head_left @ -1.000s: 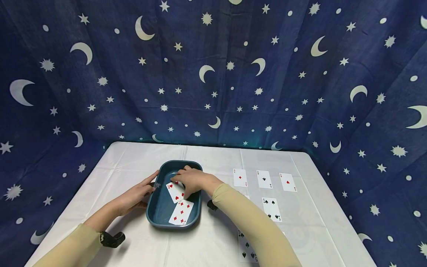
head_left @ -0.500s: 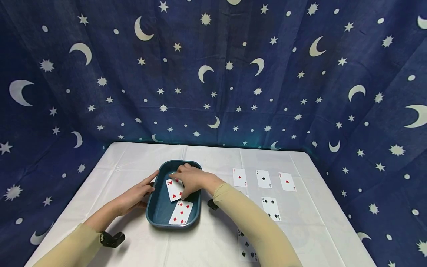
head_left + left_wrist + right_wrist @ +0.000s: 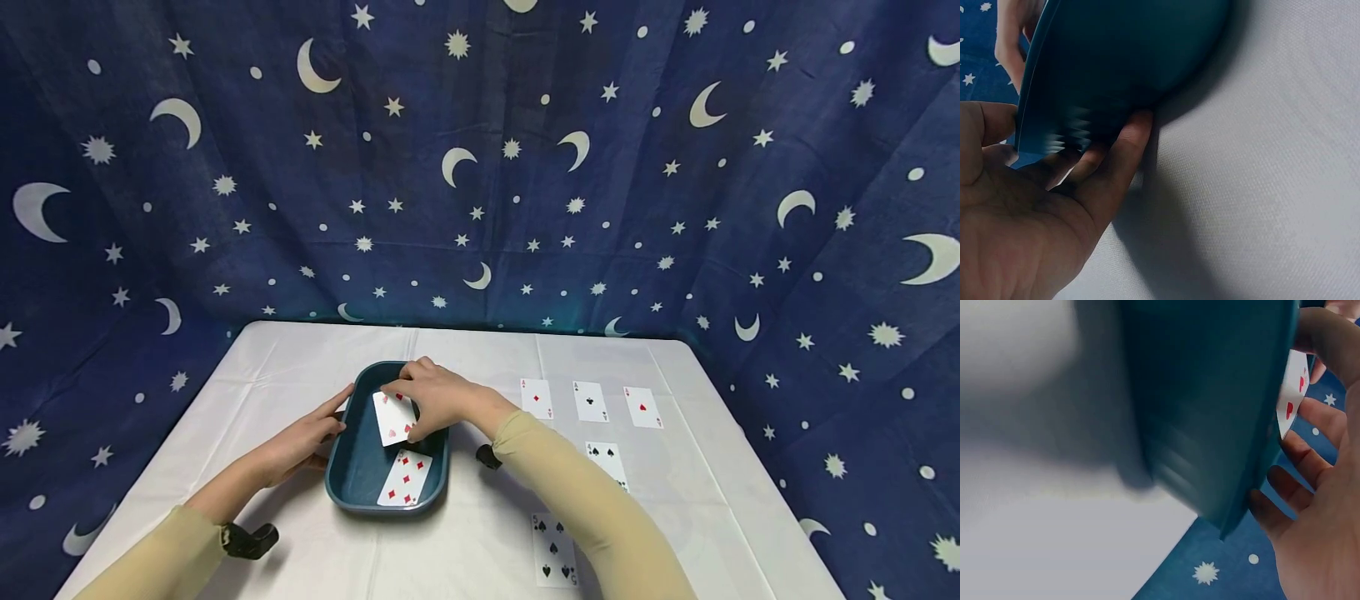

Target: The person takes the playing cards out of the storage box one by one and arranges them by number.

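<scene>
A teal tray stands at the left of the white table. Inside it, my right hand pinches a hearts playing card between thumb and fingertips, the card tilted up. Part of this card is hidden by the fingers. A five of diamonds lies face up on the tray's floor, near its front end. Against the tray's left outer wall rest the fingers of my left hand, fairly straight. The left wrist view shows one of its fingertips at the rim and others lower on the wall.
Right of the tray, an ace of diamonds, an ace of clubs and an ace of hearts form a row. Nearer lie a four of spades and a five of spades. My right sleeve crosses over this area.
My right hand has drawn the hearts card slightly up and back from the tray's floor, uncovering the top of the five of diamonds. My left hand stays at the tray's side.
</scene>
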Demonstrator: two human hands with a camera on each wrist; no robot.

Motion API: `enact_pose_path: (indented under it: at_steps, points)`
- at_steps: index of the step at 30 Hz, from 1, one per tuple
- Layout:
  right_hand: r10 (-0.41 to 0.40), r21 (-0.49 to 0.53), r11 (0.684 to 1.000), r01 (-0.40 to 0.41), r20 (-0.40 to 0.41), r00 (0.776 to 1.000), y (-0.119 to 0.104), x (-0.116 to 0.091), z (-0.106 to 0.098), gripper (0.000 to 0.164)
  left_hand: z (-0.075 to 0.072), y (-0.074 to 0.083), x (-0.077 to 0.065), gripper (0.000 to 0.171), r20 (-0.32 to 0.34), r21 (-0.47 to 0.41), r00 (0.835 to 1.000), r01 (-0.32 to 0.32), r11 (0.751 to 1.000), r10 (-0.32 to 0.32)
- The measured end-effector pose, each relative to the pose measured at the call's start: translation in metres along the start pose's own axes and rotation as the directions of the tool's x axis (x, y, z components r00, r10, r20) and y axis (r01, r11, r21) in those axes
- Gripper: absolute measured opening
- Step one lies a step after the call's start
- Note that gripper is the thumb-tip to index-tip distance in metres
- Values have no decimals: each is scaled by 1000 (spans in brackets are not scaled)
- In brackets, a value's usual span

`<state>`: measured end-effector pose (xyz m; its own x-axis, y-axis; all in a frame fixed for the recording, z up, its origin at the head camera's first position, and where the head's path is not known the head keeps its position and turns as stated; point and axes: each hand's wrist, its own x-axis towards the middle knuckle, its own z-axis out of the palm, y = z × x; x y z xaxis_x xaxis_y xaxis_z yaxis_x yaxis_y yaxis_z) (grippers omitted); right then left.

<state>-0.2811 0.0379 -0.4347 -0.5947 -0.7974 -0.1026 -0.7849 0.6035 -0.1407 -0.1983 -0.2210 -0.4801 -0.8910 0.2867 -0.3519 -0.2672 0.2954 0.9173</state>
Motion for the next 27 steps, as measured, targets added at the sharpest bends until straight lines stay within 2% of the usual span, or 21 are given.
enact_pose_path:
  at_steps: [8,17,27]
  points:
    - [5,-25,1000,-6,-34,999,7,-19,-14,88,1,1,-1,71,10,8,1000,5,1000,-5]
    - [39,-7,999,-39,-84,996,25,-47,-26,89,0,-1,0,71,-5,12,1000,10,1000,-9]
    - [110,33,994,-107,-107,988,51,-90,-31,88,-1,-3,0,70,11,3,1000,-15,1000,15]
